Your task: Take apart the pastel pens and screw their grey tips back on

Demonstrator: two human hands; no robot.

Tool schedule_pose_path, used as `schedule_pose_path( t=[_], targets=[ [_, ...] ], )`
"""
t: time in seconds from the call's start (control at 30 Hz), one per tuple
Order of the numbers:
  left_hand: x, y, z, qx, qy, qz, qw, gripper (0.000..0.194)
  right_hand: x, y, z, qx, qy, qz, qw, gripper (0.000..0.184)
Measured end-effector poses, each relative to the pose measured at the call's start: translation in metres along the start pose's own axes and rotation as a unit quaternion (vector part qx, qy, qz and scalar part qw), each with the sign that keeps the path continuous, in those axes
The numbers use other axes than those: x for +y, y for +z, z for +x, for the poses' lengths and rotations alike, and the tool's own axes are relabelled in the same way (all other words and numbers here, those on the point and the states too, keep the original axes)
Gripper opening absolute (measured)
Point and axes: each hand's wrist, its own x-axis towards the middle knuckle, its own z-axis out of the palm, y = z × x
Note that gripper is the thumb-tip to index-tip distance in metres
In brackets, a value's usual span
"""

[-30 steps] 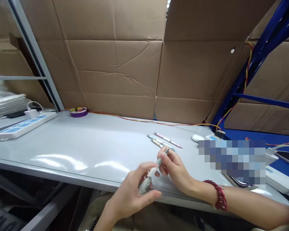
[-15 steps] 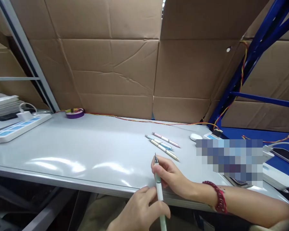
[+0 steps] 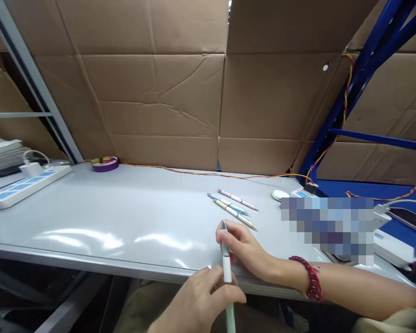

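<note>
A green-and-white pen (image 3: 226,268) stands nearly upright at the table's front edge, metal tip upward. My right hand (image 3: 244,245) pinches it close below the tip, between thumb and fingers. Lower down, my left hand (image 3: 203,298) is closed around the barrel with thumb and fingers. Just beyond the hands lie three more pens side by side: a pink one (image 3: 238,200), a light blue one (image 3: 229,204) and a cream one (image 3: 235,214).
A purple tape roll (image 3: 105,164) sits at the back left, near a white power strip (image 3: 27,188). A thin red-and-yellow wire (image 3: 180,171) runs along the back edge. Right of the pens are a white mouse-like object (image 3: 280,195) and a blurred-out item (image 3: 333,231).
The pen's lower end has swung slightly left, so it stands a little straighter. Both hands keep their hold on it. The whole view has shifted slightly.
</note>
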Motion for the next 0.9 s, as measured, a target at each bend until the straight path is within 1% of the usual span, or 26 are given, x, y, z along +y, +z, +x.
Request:
schedule_pose_path(
  t=[0.03,0.1,0.13,0.2,0.27,0.3,0.33,0.37,0.4,0.43,0.47,0.5,0.53,0.57,0.6,0.63,0.67,0.7,0.8,0.83,0.9],
  targets=[
    [0.001,-0.005,0.0,-0.002,-0.006,0.005,1.0,0.036,0.001,-0.001,0.002,0.02,0.0,0.002,1.0,0.034],
    [0.0,-0.014,0.0,0.019,-0.019,0.018,0.999,0.048,0.005,-0.004,0.007,0.075,-0.015,0.015,0.997,0.031],
    [-0.002,-0.018,-0.001,0.042,-0.032,0.025,0.998,0.047,0.007,-0.008,0.011,0.106,-0.026,0.027,0.994,0.03],
    [-0.01,-0.027,-0.003,0.104,-0.077,0.033,0.991,0.038,0.01,-0.017,0.02,0.171,-0.054,0.049,0.983,0.029],
    [-0.021,-0.035,-0.006,0.156,-0.148,0.045,0.976,0.031,0.01,-0.029,0.029,0.215,-0.076,0.053,0.972,0.028],
    [-0.026,-0.039,-0.007,0.164,-0.181,0.054,0.968,0.028,0.009,-0.035,0.033,0.228,-0.086,0.037,0.969,0.026],
    [-0.031,-0.042,-0.009,0.159,-0.208,0.064,0.963,0.025,0.008,-0.041,0.036,0.236,-0.099,0.001,0.967,0.024],
    [-0.036,-0.044,-0.009,0.142,-0.225,0.072,0.961,0.023,0.006,-0.046,0.038,0.232,-0.12,-0.054,0.964,0.021],
    [-0.039,-0.046,-0.01,0.12,-0.232,0.079,0.962,0.021,0.005,-0.05,0.039,0.214,-0.146,-0.129,0.957,0.017],
    [-0.042,-0.047,-0.01,0.098,-0.233,0.087,0.963,0.02,0.004,-0.053,0.04,0.187,-0.18,-0.214,0.942,0.013],
    [-0.043,-0.047,-0.01,0.081,-0.232,0.097,0.964,0.019,0.003,-0.054,0.039,0.156,-0.213,-0.306,0.915,0.01],
    [-0.044,-0.047,-0.009,0.067,-0.23,0.108,0.965,0.018,0.003,-0.055,0.039,0.123,-0.235,-0.403,0.876,0.01],
    [-0.044,-0.047,-0.008,0.058,-0.229,0.12,0.964,0.018,0.003,-0.055,0.037,0.091,-0.242,-0.493,0.831,0.013],
    [-0.044,-0.046,-0.007,0.052,-0.228,0.13,0.964,0.018,0.004,-0.054,0.036,0.067,-0.235,-0.567,0.786,0.015],
    [-0.044,-0.045,-0.007,0.049,-0.229,0.138,0.962,0.018,0.004,-0.053,0.034,0.055,-0.221,-0.62,0.751,0.018],
    [-0.044,-0.044,-0.006,0.048,-0.231,0.143,0.961,0.018,0.005,-0.051,0.033,0.045,-0.204,-0.657,0.725,0.02],
    [-0.044,-0.043,-0.006,0.048,-0.234,0.147,0.96,0.018,0.006,-0.05,0.032,0.037,-0.186,-0.68,0.708,0.02],
    [-0.044,-0.042,-0.006,0.048,-0.237,0.15,0.959,0.018,0.006,-0.049,0.031,0.034,-0.172,-0.693,0.699,0.02],
    [-0.045,-0.04,-0.007,0.051,-0.246,0.156,0.955,0.018,0.005,-0.05,0.033,0.039,-0.134,-0.724,0.676,0.015],
    [-0.045,-0.04,-0.007,0.05,-0.247,0.155,0.955,0.018,0.004,-0.053,0.034,0.049,-0.123,-0.729,0.671,0.017],
    [-0.044,-0.043,-0.006,0.035,-0.245,0.147,0.958,0.019,0.001,-0.061,0.038,0.082,-0.09,-0.726,0.677,0.035]
  ],
)
